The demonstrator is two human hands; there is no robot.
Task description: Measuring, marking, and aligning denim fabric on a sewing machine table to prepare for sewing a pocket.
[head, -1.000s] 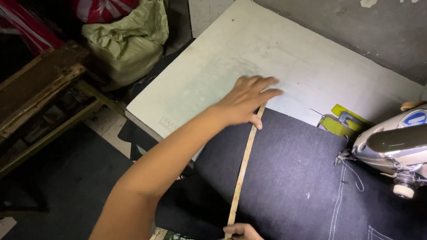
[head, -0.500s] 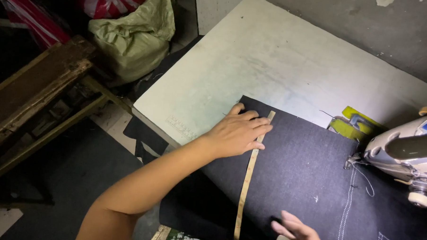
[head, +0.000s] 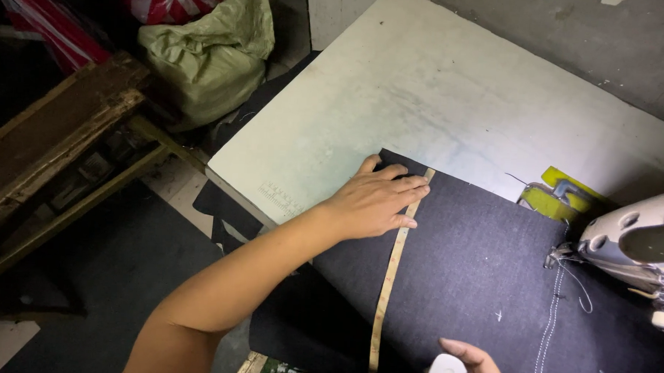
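My left hand (head: 375,201) lies flat, fingers spread and together pressing down, on the upper end of the measuring tape (head: 393,273), pinning it against the dark denim cloth (head: 475,287) close to the cloth's far corner. The tape is already laid out and looks straight, so I judge the measuring part to be set; along it I see no chalk line on the cloth yet, only a small pale tick further right, so the marking seems to be what is left. My right hand (head: 454,367) sits at the bottom edge of the view, fingers curled around a small white piece of tailor's chalk (head: 443,370) (it looks rounded, though I can't make out its edge), just beside the tape's lower end and not clearly touching the cloth. The tape's long axis runs from the far corner of the denim, under my left fingers, down toward me, leaning slightly leftward as it comes near. The cloth rests on the pale work table (head: 424,87), with the sewing machine (head: 639,249) off to the right, well apart from the tape.
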